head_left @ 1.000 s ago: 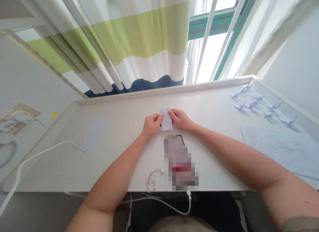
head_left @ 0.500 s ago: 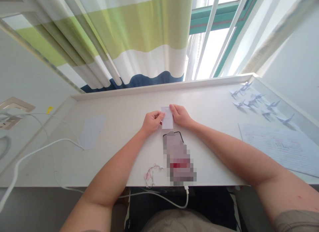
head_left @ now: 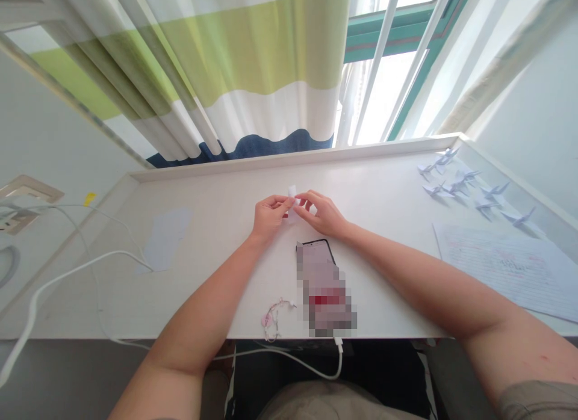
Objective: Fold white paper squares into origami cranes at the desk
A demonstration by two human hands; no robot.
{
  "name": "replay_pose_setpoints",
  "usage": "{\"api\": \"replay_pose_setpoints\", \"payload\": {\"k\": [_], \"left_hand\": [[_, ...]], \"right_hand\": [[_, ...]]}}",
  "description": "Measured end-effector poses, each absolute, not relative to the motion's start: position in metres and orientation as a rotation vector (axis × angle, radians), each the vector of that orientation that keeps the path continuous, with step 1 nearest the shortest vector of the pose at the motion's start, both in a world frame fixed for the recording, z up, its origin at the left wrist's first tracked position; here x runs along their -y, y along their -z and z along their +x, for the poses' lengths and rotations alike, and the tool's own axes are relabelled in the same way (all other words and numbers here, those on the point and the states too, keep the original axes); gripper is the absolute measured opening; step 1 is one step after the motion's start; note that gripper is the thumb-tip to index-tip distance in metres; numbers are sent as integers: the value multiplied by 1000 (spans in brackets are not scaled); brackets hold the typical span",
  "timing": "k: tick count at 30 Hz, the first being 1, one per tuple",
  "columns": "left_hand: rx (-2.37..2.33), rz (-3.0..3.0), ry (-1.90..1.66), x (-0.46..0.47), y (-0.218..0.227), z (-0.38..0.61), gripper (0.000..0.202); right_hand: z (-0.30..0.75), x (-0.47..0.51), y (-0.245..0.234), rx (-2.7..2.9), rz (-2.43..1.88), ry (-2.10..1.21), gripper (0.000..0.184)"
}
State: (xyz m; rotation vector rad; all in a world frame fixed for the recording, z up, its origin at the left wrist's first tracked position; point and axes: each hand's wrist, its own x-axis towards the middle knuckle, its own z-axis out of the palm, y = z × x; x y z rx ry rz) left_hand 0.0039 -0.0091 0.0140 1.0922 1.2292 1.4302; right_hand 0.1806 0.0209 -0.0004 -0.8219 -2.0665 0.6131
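Note:
A small white piece of paper (head_left: 292, 194) is pinched between both my hands above the middle of the white table (head_left: 217, 275). My left hand (head_left: 268, 218) grips its left side with thumb and fingers closed. My right hand (head_left: 323, 214) holds its right side, fingers curled round it. Most of the paper is hidden by my fingers; only a narrow edge shows. A phone (head_left: 324, 285) lies flat on the table just in front of my hands.
Several folded paper cranes (head_left: 463, 185) stand at the far right. A written sheet (head_left: 506, 265) lies below them. A loose paper scrap (head_left: 165, 237) is at the left. White cables (head_left: 67, 275) run along the left edge, and a small bracelet (head_left: 273, 315) lies near the front edge.
The paper stood as a flat upright strip between my hands before; now it is turned or folded so only a narrow edge shows, and my fingers have closed more tightly over it.

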Motion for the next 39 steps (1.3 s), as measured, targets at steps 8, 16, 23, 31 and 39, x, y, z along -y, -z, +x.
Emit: {"api": "replay_pose_setpoints", "payload": {"k": [8,16,23,31,39], "left_hand": [[-1189,1043,-1436,7,-10,6,42],[-1220,1023,-1417,7,-9,5,51],[-1226,1054,-1425,7,-11,7,52],[-1199,1093,-1468,1,-8,-1,59],[-1180,1161,-1324,1,-9,-8,54]], "right_hand": [[179,-23,3,2072,-911,-661,32],[178,-29,7,1867,-952,-746,33],[178,-22,1,1888,-935,-820,54],[181,-33,2,1595,-985,-1027,20],[182,-36,0,1476,-909,-1319,24]]}}
